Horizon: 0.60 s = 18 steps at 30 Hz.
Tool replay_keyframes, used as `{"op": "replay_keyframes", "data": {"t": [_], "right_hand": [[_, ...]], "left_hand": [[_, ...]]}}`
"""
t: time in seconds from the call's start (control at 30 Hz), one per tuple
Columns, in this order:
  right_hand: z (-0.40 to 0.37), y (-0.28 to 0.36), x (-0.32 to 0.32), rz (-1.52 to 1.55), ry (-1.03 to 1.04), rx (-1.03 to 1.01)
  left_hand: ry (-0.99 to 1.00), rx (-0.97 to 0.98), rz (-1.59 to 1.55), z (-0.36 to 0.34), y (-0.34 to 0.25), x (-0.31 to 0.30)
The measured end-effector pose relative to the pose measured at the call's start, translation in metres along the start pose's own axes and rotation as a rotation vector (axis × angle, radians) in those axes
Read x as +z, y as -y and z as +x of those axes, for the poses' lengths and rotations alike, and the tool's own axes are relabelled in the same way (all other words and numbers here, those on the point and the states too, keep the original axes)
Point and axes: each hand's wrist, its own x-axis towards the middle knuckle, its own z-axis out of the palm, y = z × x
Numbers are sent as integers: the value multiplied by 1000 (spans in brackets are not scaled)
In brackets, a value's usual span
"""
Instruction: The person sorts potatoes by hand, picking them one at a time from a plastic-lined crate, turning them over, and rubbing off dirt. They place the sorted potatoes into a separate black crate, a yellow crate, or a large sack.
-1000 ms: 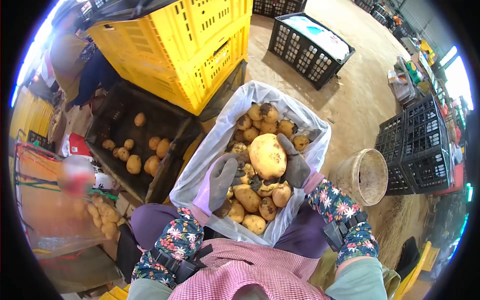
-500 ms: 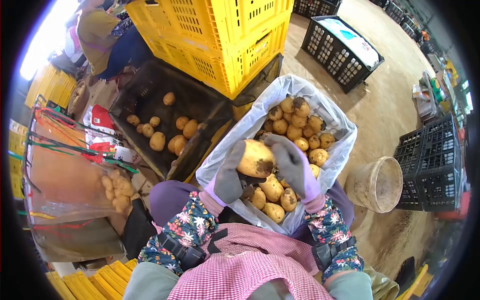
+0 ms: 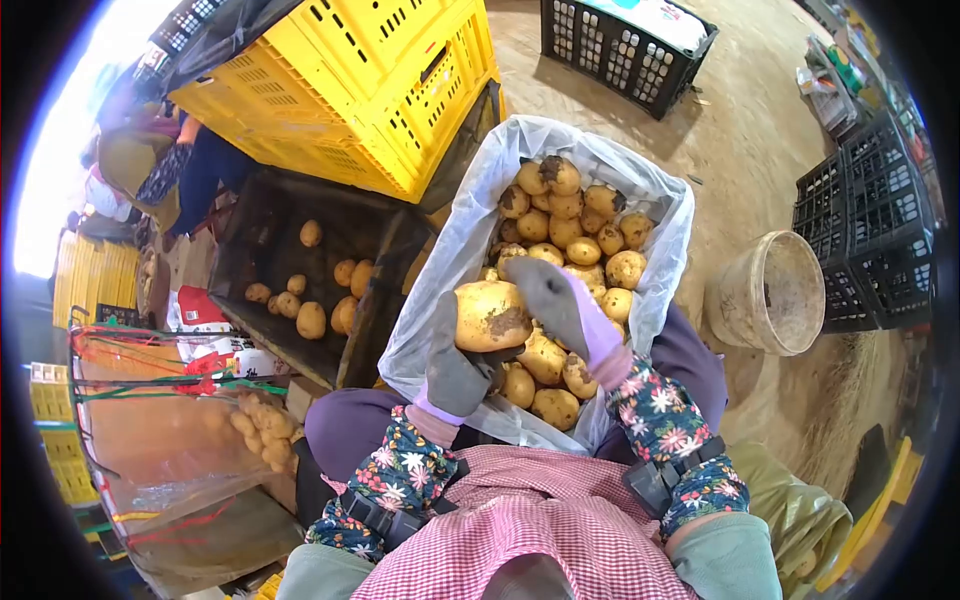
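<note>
My left hand, in a grey glove with a purple cuff, is closed around a large potato with a dark, dirty patch on its lower right. My right hand, gloved alike, has its fingers pressed together against the potato's upper right side. Its thumb is hidden. Both hands are above a crate lined with a whitish plastic bag. Inside the liner lie many potatoes, several with dark soil patches.
At the left, a black-lined crate holds several potatoes. Yellow crates stand stacked behind it. A dirty bucket and black crates are at the right. A filled black crate stands ahead. Another person sits at far left.
The view has shifted, so the crates ahead appear higher. My left hand still holds the same potato, while my right hand has shifted over its upper right side.
</note>
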Motion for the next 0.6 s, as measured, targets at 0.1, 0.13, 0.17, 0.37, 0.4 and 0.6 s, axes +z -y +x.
{"op": "replay_keyframes", "data": {"t": [0.1,0.13,0.17,0.37,0.4,0.6], "right_hand": [[-18,10,7,-419,149,-737],[-16,9,8,-411,155,-737],[-16,6,9,-453,177,-688],[-18,-5,22,-559,110,-535],[-16,-11,23,-530,29,-607],[1,-26,21,-264,-35,-452]], "left_hand": [[-24,-68,-57,2,-7,-1],[11,-78,16,-1,-9,0],[44,-99,94,-6,-10,0],[69,-56,248,-6,-8,-4],[101,-104,242,-5,-5,-9],[-96,-12,328,-4,9,6]]}}
